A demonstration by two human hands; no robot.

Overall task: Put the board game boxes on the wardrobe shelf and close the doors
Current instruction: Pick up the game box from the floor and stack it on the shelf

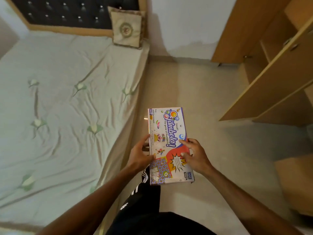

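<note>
View from a head-worn camera looking down at a person standing on a pale tiled floor (194,85) between a bed (67,99) on the left and a wooden wardrobe (250,31) on the right. A colourful board game box (166,129) is held flat in front of the body, over the floor, printed lid up. Its long axis points straight away from the person, with the short ends nearest and farthest. The left hand (141,154) grips the left long edge, fingers curled round it. The right hand (196,157) holds the right long edge, with two fingertips pressed down on the lid. Both hands sit at the near half of the box, so the far half juts out unsupported. The wardrobe lies ahead and to the right of the box, well apart from it, with a door (274,78) swung open toward the room; the right hand is the nearer one to it. Getting the box to a shelf would likely mean turning right. A cushion (127,28) leans against the headboard of the bed.
</note>
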